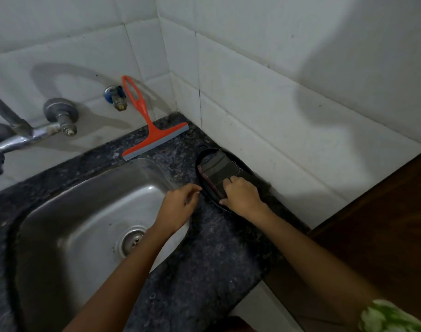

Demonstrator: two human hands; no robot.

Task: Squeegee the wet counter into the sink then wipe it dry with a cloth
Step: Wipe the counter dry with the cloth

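The left hand hovers loosely curled, holding nothing, at the sink edge. The folded cloth lies just ahead of the right hand, whose fingers grip its near end, long axis running away toward the wall.

tap cut off at left edge, right hand covering cloth's near end
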